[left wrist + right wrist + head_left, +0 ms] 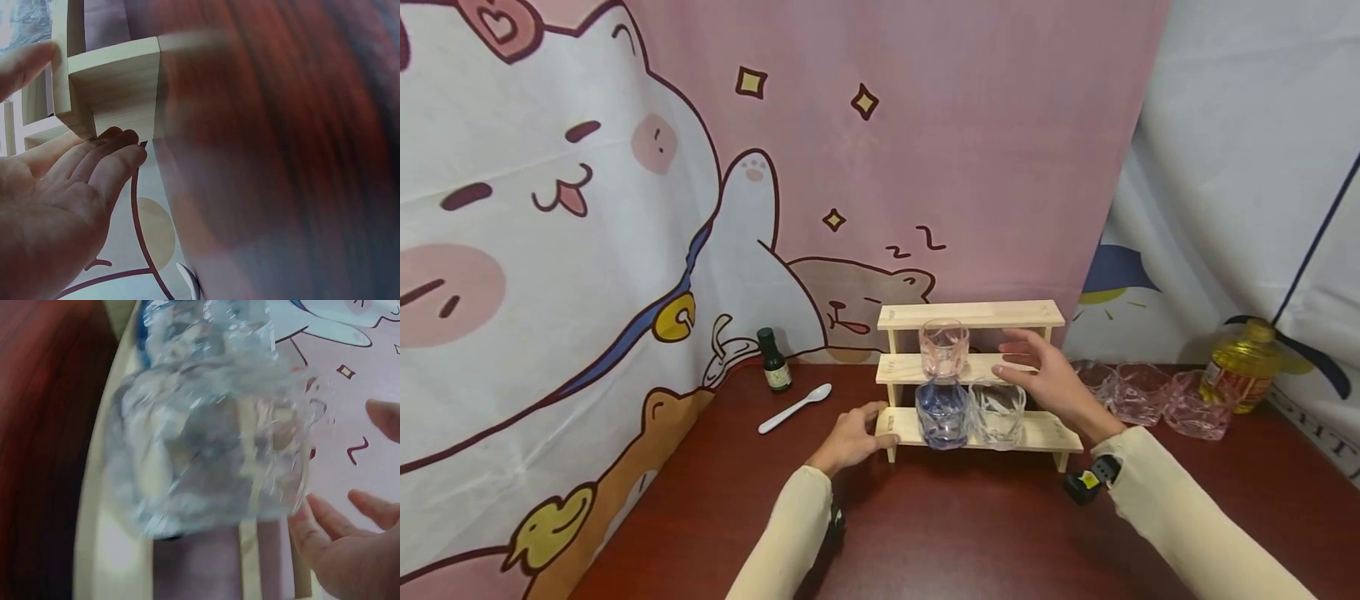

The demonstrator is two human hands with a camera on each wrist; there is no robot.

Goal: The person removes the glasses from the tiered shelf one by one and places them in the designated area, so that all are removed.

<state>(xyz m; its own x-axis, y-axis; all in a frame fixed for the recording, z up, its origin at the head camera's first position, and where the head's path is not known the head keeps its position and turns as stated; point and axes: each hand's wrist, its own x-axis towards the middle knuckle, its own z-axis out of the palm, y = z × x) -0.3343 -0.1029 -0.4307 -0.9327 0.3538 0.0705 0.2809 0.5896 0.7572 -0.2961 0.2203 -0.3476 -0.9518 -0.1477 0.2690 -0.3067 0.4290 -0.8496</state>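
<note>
A three-tier wooden rack (972, 315) stands on the table. My left hand (848, 442) holds the left end of its bottom shelf, thumb at the front and fingers behind; in the left wrist view the thumb (28, 67) meets the wood. On the bottom shelf a blue glass (943, 415) and a clear glass (997, 414) stand side by side. A pink glass (943, 350) is on the middle shelf, above the blue one. Over the right part of the rack, my right hand (1047, 379) has its fingers spread and holds nothing.
Right of the rack stand several pinkish clear glasses (1138, 393), partly behind my right forearm, and a bottle of yellow oil (1240, 362). On the left are a small dark bottle (773, 360) and a white spoon (795, 408). A printed cloth (985, 150) hangs behind the table.
</note>
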